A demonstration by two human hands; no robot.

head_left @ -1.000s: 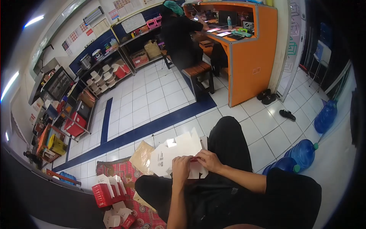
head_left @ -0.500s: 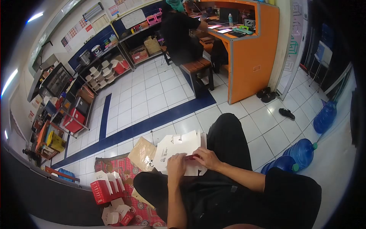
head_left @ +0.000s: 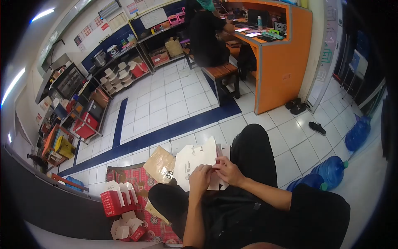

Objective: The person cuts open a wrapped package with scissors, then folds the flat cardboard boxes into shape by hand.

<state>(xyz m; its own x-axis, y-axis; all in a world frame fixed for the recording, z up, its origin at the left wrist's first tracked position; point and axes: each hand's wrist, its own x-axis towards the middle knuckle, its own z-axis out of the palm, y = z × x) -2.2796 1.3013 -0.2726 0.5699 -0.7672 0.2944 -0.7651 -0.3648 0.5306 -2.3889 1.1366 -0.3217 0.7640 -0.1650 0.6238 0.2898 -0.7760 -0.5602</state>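
Note:
A flat white cardboard food box blank (head_left: pixel 188 162), with small print and cut flaps, rests across my lap. My left hand (head_left: pixel 200 178) is closed on its near edge, fingers bent over the card. Beside it, my right hand (head_left: pixel 230 172) pinches a flap of the same blank, thumb and fingertips close to the left hand's fingers. A bit of red outer side shows between the two hands. Left of my knee, red-and-white folded boxes (head_left: pixel 112 203) stand in a row, with more part-open boxes (head_left: pixel 127 229) just in front of them.
A brown plastic-wrapped pack (head_left: pixel 159 165) lies on the red patterned mat (head_left: pixel 141 174). Blue water jugs (head_left: pixel 329 171) stand at my right. Ahead, a person (head_left: pixel 207 37) sits on a wooden bench (head_left: pixel 222 70) at an orange counter (head_left: pixel 277 74). Shelves (head_left: pixel 124 79) with containers line the far wall.
The head view has shifted slightly, so everything sits a little further right. My right hand's fingers have risen and drawn closer to the left hand at the flap.

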